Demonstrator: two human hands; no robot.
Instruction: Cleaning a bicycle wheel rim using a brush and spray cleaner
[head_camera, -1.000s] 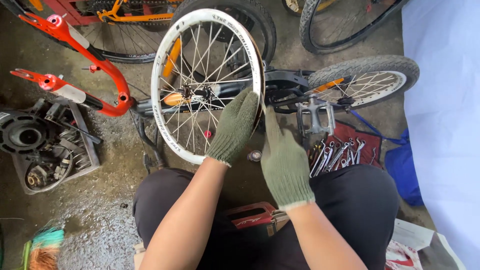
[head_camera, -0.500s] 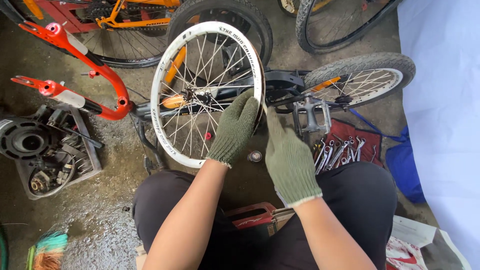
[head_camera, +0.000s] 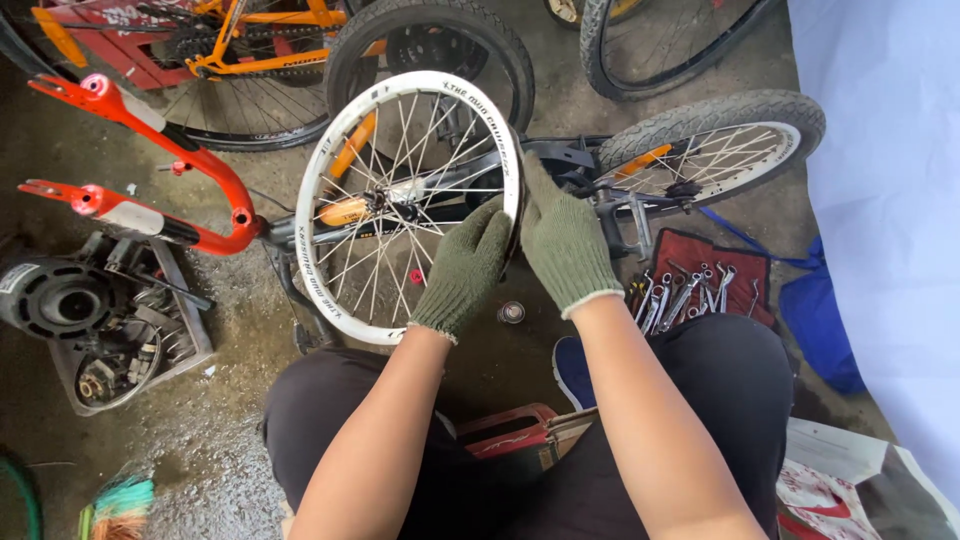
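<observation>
A bare white bicycle rim (head_camera: 318, 190) with spokes and a hub stands upright in front of me, held in a bicycle frame that lies on the ground. My left hand (head_camera: 466, 268), in a green knit glove, grips the rim at its lower right. My right hand (head_camera: 562, 236), also gloved, presses against the rim's right edge just beside it, fingers pointing up. Both forearms reach out over my knees in dark trousers.
A red bicycle fork (head_camera: 170, 170) lies to the left, above a tray of metal parts (head_camera: 110, 330). A red cloth with several wrenches (head_camera: 700, 285) lies to the right, below a tyred wheel (head_camera: 715, 135). An orange bicycle (head_camera: 250, 50) stands behind. A small round can (head_camera: 512, 312) sits on the floor.
The view has shifted slightly. My hands stay on the rim's right side, the left hand a little lower along it than before.
</observation>
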